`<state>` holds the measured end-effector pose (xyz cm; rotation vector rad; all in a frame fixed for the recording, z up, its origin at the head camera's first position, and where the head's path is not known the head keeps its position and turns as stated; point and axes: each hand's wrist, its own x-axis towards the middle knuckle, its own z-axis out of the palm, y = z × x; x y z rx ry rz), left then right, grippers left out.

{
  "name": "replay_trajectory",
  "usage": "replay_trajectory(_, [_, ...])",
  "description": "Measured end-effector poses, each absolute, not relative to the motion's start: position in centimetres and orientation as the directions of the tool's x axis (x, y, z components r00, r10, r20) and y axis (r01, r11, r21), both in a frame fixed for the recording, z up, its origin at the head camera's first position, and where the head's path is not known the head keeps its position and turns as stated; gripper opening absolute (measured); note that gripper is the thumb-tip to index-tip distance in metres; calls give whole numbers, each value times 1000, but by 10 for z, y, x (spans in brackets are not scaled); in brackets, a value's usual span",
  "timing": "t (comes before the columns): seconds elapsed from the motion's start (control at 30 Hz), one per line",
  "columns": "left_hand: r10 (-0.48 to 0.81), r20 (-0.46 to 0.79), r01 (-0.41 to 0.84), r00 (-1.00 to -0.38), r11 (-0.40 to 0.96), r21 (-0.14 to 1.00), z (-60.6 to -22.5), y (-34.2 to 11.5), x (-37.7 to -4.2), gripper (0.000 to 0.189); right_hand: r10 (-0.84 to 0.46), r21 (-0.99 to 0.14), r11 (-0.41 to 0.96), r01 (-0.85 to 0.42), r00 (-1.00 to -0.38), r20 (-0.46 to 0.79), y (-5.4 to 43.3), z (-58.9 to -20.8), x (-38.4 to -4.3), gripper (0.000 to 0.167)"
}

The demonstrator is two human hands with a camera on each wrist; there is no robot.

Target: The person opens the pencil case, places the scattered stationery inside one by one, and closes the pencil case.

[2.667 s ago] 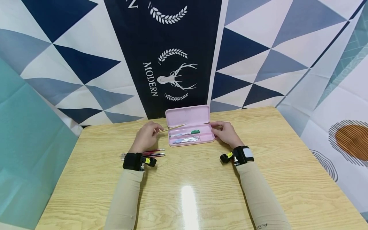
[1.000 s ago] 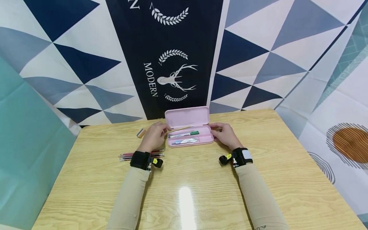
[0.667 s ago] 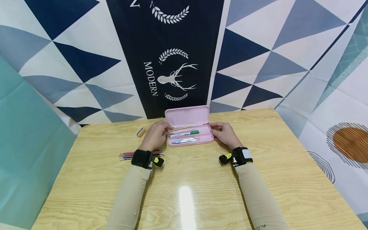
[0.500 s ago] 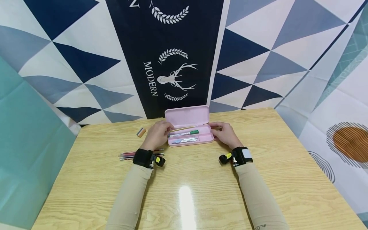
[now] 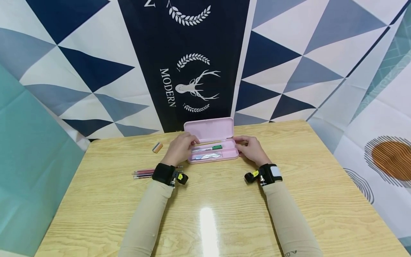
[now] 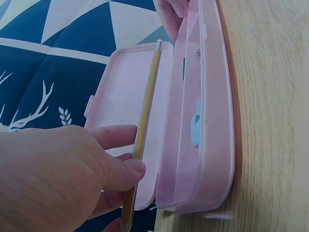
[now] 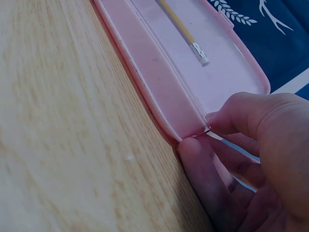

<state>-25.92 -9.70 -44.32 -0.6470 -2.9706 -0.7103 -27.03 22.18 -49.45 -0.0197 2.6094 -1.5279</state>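
Observation:
My left hand pinches a yellow pencil between thumb and fingers, its white eraser end pointing right. The pencil slants over the rear part of an open pink pencil case. In the left wrist view it hangs in front of the raised lid. At the case's right end, my right hand grips the corner between thumb and fingers. Inside the case lie a green-capped marker and, in the front compartment, a slim pale-blue and white item whose kind is unclear.
Several pencils lie in a bundle left of the case, partly hidden by the left wrist. A small striped block, perhaps an eraser, sits behind them. The wooden table meets a patterned cloth at the back.
My left hand has moved right with the yellow pencil, from beside the case to over its left end. The striped block has come into sight. My right hand stays at the case's right end.

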Motion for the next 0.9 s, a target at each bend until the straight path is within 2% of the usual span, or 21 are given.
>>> replay_trajectory(0.4, [414,128,430,-901,816,385,-445,-89,-262,32,-74,-870,488,61,-991,-111,222,-496,-271,42])
replay_trajectory(0.7, [434,112,440,-894,804,400,-449,-80,-268,33,-71,-872,486,62,-991,-111,223,-495,-270,41])
replay_trajectory(0.9, [458,158,481,-874,780,399,-478,-80,-290,30,-73,-870,488,62,-991,-112,223,-494,-270,42])
